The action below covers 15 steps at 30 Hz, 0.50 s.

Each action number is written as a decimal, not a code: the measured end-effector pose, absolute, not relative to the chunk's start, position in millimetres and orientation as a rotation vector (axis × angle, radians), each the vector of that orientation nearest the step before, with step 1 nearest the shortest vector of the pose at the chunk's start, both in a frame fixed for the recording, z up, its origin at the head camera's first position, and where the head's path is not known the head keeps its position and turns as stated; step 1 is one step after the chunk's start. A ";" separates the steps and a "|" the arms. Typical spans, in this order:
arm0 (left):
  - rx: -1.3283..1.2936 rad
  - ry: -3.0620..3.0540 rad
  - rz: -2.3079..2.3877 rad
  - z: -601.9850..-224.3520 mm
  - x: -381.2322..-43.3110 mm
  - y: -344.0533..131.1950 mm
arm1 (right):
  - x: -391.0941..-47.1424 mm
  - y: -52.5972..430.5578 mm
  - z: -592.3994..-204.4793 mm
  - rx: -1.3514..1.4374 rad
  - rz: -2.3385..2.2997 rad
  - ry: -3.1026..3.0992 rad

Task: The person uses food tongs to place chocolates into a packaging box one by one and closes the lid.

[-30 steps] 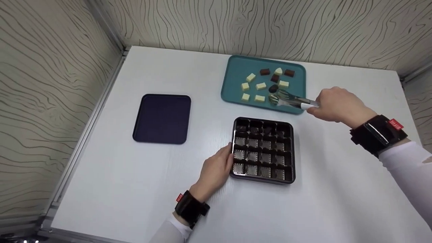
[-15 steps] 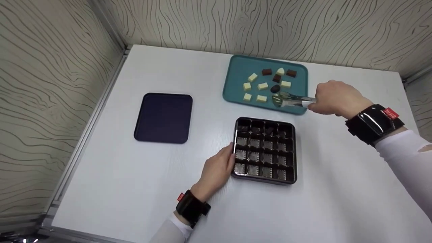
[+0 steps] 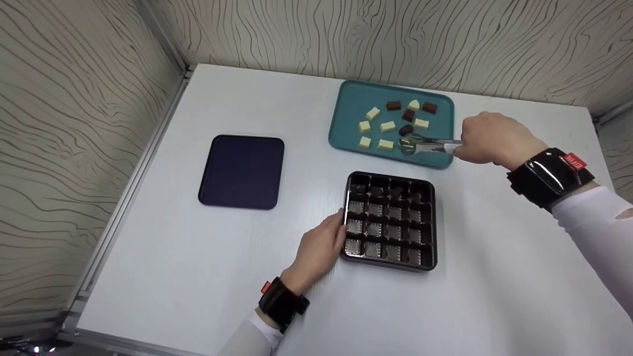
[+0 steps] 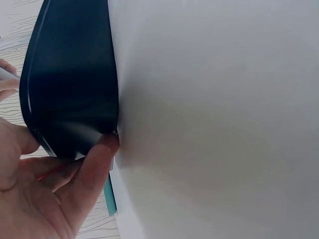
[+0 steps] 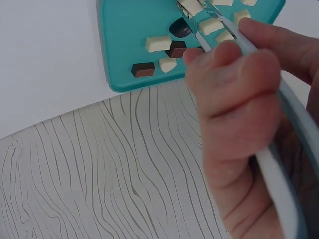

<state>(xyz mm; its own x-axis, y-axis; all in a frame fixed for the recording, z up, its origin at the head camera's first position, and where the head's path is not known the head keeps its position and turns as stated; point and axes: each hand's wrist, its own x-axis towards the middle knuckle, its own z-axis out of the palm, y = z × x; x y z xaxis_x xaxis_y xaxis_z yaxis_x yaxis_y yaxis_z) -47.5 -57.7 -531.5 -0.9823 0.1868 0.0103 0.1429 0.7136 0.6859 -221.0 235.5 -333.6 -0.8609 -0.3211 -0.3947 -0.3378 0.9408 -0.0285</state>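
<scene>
In the head view, my left hand (image 3: 316,249) rests against the left wall of a dark square box (image 3: 390,262) divided into small compartments. The left wrist view shows its fingers along the wall of that box (image 4: 75,74). My right hand (image 3: 497,137) grips metal tongs (image 3: 435,146) with white handles, their tips low over a teal tray (image 3: 341,133). In the right wrist view, a white chocolate piece (image 5: 191,6) lies between the tong tips, beside a round dark chocolate (image 5: 180,28). White chocolates (image 3: 385,145) and brown chocolates (image 3: 393,105) are scattered on the tray.
A dark blue square lid (image 3: 242,173) lies left on the white table (image 3: 257,272). Dark pieces (image 3: 397,191) sit in the back row of the box's compartments. Patterned walls (image 3: 306,34) rise behind and beside the table.
The right hand and tongs shift slightly, the tong tips drawing closer together by the round dark chocolate. The left hand stays against the box, and the whole scene drifts slightly right.
</scene>
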 end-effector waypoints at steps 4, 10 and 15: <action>0.272 2.803 1.161 -530.4 -45.6 -60.2 | -206.2 237.4 -321.8 -0.545 0.086 2.704; 0.252 2.726 1.189 -529.9 -43.7 -64.2 | -171.2 229.5 -303.2 -0.717 0.091 2.687; 0.261 2.732 1.163 -530.2 -43.5 -63.9 | -144.7 211.0 -297.8 -0.887 0.082 2.646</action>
<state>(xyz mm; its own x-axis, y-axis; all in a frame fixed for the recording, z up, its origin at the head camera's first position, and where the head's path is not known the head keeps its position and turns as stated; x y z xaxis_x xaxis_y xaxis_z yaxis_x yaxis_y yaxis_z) -43.5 -63.9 -530.2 -0.9718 0.2221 -0.0789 0.0971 0.6821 0.7248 -144.7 211.0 -297.8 -0.7435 -0.5741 -0.3430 -0.5943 0.8024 -0.0548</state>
